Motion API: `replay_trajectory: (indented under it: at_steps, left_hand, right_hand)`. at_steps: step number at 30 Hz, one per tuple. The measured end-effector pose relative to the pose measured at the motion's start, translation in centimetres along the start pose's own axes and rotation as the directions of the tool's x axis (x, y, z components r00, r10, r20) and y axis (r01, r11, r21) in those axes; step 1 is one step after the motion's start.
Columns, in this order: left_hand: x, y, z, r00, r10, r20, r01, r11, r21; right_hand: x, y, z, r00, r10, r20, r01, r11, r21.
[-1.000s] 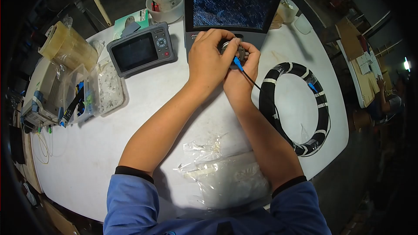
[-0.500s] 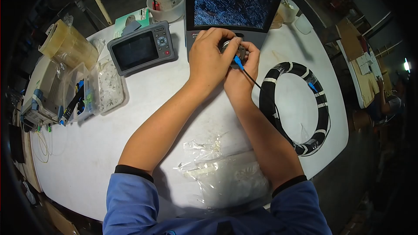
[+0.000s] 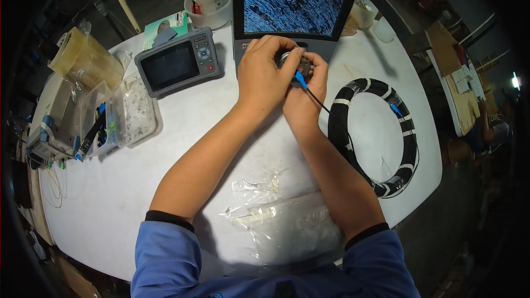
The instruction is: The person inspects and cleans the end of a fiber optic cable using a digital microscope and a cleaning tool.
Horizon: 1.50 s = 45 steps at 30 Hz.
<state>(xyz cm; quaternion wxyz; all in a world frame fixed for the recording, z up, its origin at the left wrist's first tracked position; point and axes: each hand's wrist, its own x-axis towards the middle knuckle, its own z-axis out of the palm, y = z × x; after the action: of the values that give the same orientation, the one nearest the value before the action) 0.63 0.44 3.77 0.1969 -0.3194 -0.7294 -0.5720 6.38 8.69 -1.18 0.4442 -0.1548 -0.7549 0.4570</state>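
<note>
My left hand [image 3: 263, 72] curls over a round metal fitting [image 3: 303, 64] at the front of the screen unit [image 3: 332, 49], thumb against it. My right hand [image 3: 310, 91] closes round the same fitting from the right and below. A blue fibre optic connector [image 3: 300, 76] sits at the fitting between my hands. Its black cable [image 3: 318, 101] runs down right to the coil. Bright blue streaks on dark fill the screen [image 3: 295, 0]. My fingers hide much of the fitting.
Right of my hands lies a taped black cable coil [image 3: 409, 146] with another blue connector [image 3: 396, 110]. A grey handheld tester [image 3: 175, 65], a tape roll [image 3: 88, 58] and a plastic box [image 3: 115, 127] stand left. Clear plastic bags [image 3: 292, 226] lie in front of me.
The streaks on the screen have become brighter and sharper. My hands stay at the fitting with almost no visible shift.
</note>
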Motion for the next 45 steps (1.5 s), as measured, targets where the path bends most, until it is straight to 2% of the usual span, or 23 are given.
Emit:
replay_trajectory:
  at_steps: [27, 29, 37, 45]
  left_hand:
    - [-0.2, 0.2, -0.1, 1.0, 0.008, 0.005, -0.008, 1.0, 0.007]
    - [-0.3, 0.1, -0.2, 1.0, 0.014, 0.001, -0.014, 1.0, 0.01]
    - [-1.2, -1.1, 0.2, 0.989, 0.128, -0.073, -0.131, 0.99, -0.042]
    - [-2.3, -2.9, -0.2, 0.975, 0.216, -0.045, -0.218, 0.975, -0.049]
  right_hand:
    - [-0.2, 0.1, 0.1, 1.0, 0.028, 0.009, -0.028, 1.0, 0.011]
    - [-0.2, 0.5, 0.3, 1.0, -0.015, -0.016, 0.016, 0.999, 0.033]
    - [-0.1, 0.7, 0.4, 1.0, 0.012, -0.025, -0.011, 0.999, 0.042]
    - [-0.1, -0.1, 0.3, 0.998, 0.065, -0.021, -0.063, 0.996, 0.06]
